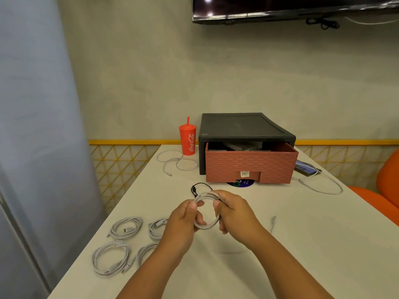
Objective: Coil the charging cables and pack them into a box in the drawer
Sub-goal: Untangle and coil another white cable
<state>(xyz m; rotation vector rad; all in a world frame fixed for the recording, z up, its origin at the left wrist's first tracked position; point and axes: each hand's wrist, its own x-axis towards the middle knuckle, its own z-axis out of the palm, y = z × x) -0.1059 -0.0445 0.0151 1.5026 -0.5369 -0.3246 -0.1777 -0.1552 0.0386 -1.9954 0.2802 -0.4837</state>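
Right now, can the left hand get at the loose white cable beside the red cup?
Probably not yet: left hand and right hand grip the coil; the way across looks free.

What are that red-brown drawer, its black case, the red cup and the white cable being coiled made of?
Drawer: seemingly moulded plastic, matt, with a brick-like relief on its front.
Black case: likely plastic too, dull, with a moulded rim on top.
Red cup: probably plastic, smooth, faint sheen, printed logo.
White cable: a flexible, matt sheath, rubbery or plastic; it bends into tight loops.
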